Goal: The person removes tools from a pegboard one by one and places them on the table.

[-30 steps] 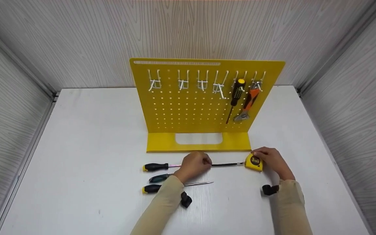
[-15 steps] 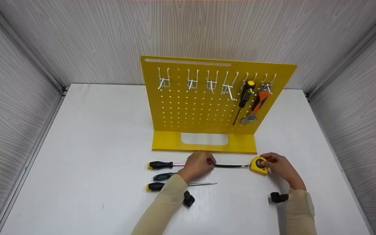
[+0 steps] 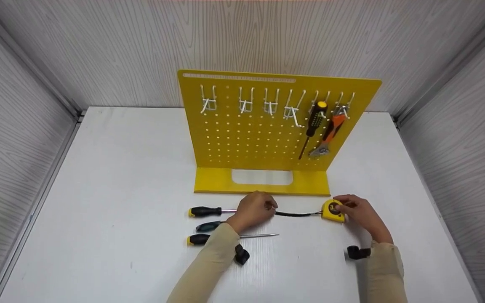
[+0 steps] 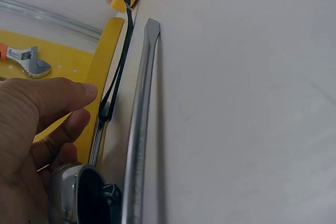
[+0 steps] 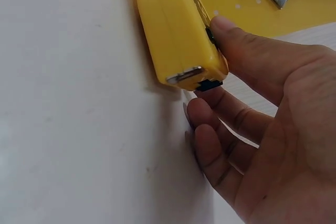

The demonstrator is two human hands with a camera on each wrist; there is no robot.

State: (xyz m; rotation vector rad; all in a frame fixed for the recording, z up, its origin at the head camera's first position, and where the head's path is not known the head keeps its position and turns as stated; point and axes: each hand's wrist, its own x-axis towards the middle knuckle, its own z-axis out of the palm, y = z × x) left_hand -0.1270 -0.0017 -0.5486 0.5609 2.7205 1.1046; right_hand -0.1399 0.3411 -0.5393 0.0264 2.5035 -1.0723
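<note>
Our right hand [image 3: 359, 212] pinches the yellow tape [image 3: 331, 211] — thumb on its round face — just by the front right corner of the board [image 3: 259, 145]. The tape's black strap [image 3: 295, 214] goes toward our left hand [image 3: 253, 211], whose fingers [image 4: 71, 129] are loosely bent beside the strap's end, gripping nothing. A screwdriver [image 3: 198, 239] lies below our left arm on the surface [image 3: 305, 273].

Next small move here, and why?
Probably lift the tape measure with the right hand toward the bare hook beside the hung screwdriver. The right hand grips the case, the black strap runs to the left hand, and that hook holds nothing. Whether the left fingers pinch the strap, I can't tell.
</note>
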